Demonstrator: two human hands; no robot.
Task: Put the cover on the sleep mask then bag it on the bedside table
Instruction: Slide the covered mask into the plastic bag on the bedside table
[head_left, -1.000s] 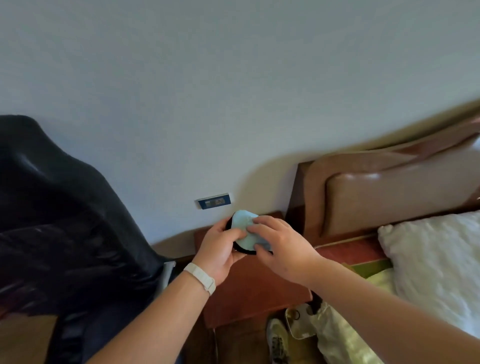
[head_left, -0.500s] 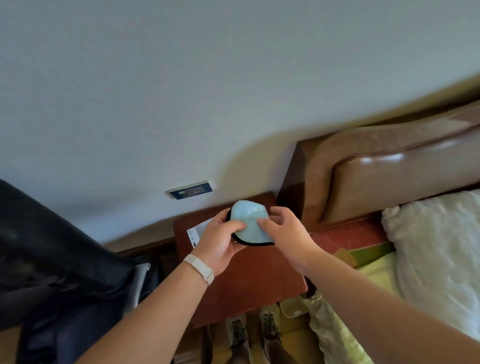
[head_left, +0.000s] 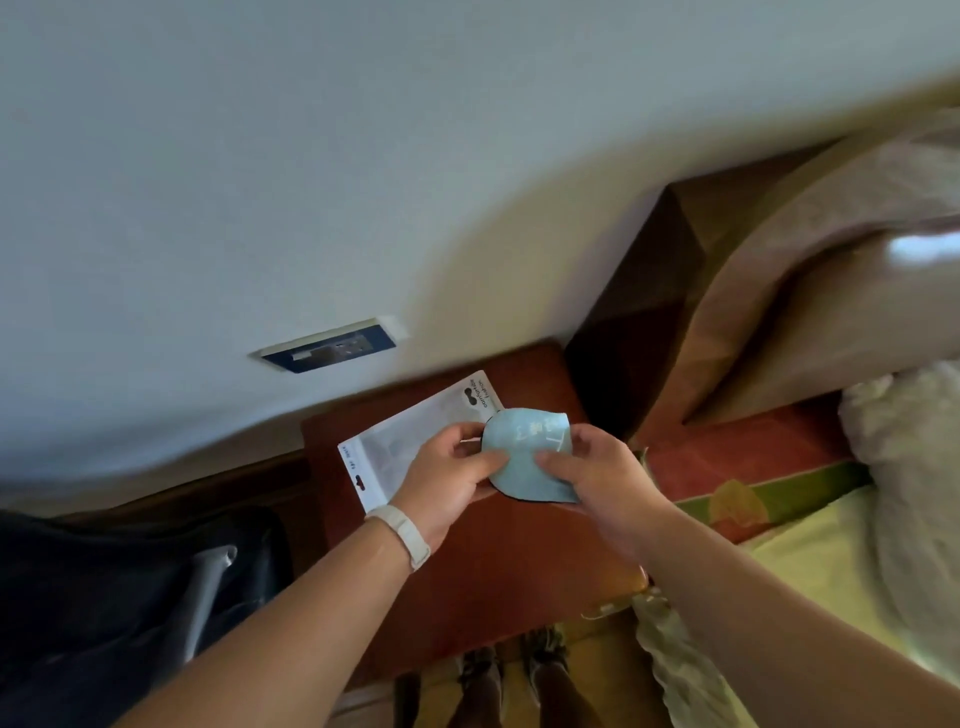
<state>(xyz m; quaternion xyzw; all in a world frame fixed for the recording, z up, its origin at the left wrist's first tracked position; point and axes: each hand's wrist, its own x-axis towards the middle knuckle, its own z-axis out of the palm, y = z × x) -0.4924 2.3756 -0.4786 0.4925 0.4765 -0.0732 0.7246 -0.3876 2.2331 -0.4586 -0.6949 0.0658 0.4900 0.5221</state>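
I hold the sleep mask (head_left: 527, 457) above the bedside table (head_left: 519, 561), my left hand (head_left: 447, 480) pinching its left edge, my right hand (head_left: 592, 467) pinching the right. Its pale blue cover faces up, with a thin black rim showing along the lower edge. White markings on the cover are too blurred to read. The bag (head_left: 415, 441) lies flat on the table beneath, clear with white ends; its print is illegible.
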